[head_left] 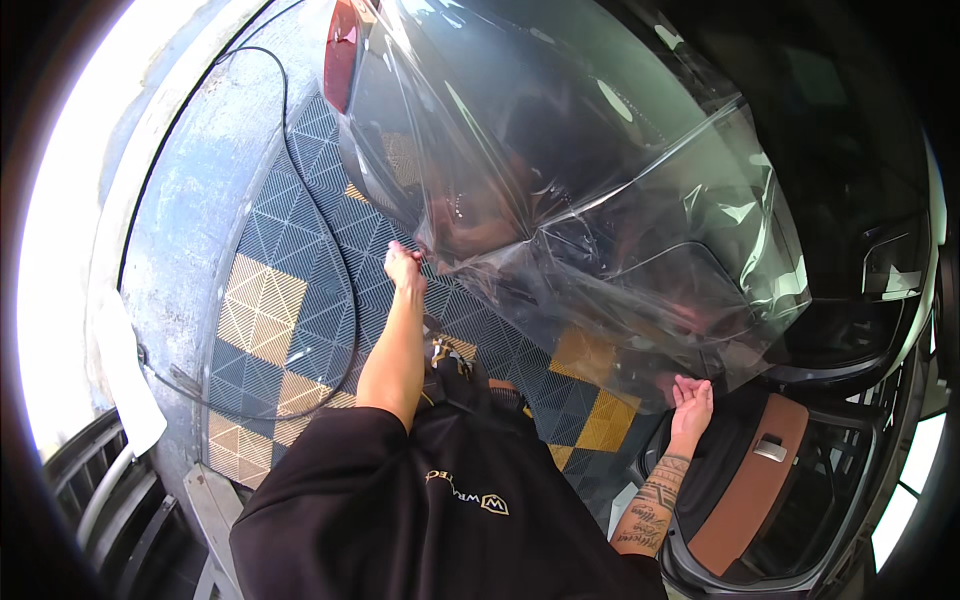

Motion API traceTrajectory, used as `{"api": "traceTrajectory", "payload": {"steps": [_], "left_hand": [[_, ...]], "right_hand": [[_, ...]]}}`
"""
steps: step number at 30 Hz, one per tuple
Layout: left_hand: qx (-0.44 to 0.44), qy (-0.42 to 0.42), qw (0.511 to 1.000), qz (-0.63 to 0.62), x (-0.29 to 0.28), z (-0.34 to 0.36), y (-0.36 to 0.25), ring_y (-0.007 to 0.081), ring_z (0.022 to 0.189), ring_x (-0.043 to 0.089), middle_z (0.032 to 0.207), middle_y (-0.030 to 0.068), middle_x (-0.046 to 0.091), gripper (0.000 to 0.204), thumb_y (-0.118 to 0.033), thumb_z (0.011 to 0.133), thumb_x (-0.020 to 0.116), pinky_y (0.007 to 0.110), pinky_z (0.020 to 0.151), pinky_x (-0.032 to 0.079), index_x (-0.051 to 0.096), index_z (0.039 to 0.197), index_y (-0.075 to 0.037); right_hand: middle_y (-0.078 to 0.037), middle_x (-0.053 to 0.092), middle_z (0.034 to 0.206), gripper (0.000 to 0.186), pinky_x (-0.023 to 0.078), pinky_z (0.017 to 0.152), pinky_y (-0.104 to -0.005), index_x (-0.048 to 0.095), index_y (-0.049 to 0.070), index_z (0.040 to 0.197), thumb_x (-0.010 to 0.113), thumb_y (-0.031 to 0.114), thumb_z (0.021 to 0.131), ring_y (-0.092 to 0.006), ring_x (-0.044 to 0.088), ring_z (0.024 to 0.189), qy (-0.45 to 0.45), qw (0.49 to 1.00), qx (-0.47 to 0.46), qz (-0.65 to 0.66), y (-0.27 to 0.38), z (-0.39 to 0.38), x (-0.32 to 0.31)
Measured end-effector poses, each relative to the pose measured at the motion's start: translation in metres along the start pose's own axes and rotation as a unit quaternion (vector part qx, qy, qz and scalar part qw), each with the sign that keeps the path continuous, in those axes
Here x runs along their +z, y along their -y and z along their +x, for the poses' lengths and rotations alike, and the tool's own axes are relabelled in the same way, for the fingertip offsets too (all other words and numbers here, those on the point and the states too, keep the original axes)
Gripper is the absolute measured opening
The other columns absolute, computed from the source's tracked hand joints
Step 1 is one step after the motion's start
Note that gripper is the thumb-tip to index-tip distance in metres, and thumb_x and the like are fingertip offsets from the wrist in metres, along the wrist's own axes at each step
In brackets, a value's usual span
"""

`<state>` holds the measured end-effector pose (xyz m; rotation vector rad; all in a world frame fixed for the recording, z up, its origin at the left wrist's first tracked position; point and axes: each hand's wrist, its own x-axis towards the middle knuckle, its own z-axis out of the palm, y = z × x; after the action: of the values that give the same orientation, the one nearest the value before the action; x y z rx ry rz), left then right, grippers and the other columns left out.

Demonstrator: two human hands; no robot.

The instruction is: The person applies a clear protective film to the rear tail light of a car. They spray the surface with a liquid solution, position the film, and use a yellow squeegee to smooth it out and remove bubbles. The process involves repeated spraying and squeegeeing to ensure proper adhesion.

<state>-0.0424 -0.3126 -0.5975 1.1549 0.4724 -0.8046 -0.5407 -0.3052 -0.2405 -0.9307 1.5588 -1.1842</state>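
Observation:
A large sheet of clear plastic film (560,215) hangs in creases and folds over the dark car body panel (560,60) in front of me. My left hand (403,267) is closed at the film's lower left edge, pinching it near the bumper. Farther right and lower, my right hand (691,408) has its fingertips together on the film's bottom edge. Pulled folds run across the sheet between the two hands. At the upper left, a red tail light (340,62) shows beside the film.
An open car door (752,485) with brown trim stands at the lower right. Blue-grey and tan floor tiles (262,310) lie beneath me. A black hose or cable (330,240) curves across them on the left. A white cloth (130,375) hangs at the left edge.

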Motion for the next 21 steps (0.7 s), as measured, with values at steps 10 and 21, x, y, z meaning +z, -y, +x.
{"api": "traceTrajectory", "payload": {"steps": [10, 21], "left_hand": [[-0.308, 0.354, 0.880, 0.069, 0.010, -0.025, -0.102, 0.0093, 0.049, 0.053, 0.064, 0.0003, 0.064, 0.063, -0.071, 0.084, 0.045, 0.021, 0.045, 0.041, 0.061, 0.088, -0.011], [0.304, -0.054, 0.949, -0.061, 0.060, 0.019, -0.031, 0.0075, 0.050, 0.042, 0.065, -0.0023, 0.049, 0.033, -0.032, 0.102, 0.041, 0.023, 0.044, 0.036, 0.052, 0.082, -0.009]], "right_hand": [[-0.004, 0.052, 0.070, 0.031, 0.045, 0.069, -0.0347, 0.052, 0.009, 0.086, 0.054, 0.038, 0.095, -0.0201, 0.056, 0.070, 0.013, 0.999, -0.036, 0.023, 0.004, 0.012, 0.017], [0.003, 0.029, 0.057, 0.050, 0.022, 0.037, -0.0231, 0.033, 0.014, 0.066, 0.047, 0.052, 0.094, -0.0079, 0.028, 0.044, -0.094, 0.992, -0.078, 0.044, -0.012, 0.026, 0.043]]}}
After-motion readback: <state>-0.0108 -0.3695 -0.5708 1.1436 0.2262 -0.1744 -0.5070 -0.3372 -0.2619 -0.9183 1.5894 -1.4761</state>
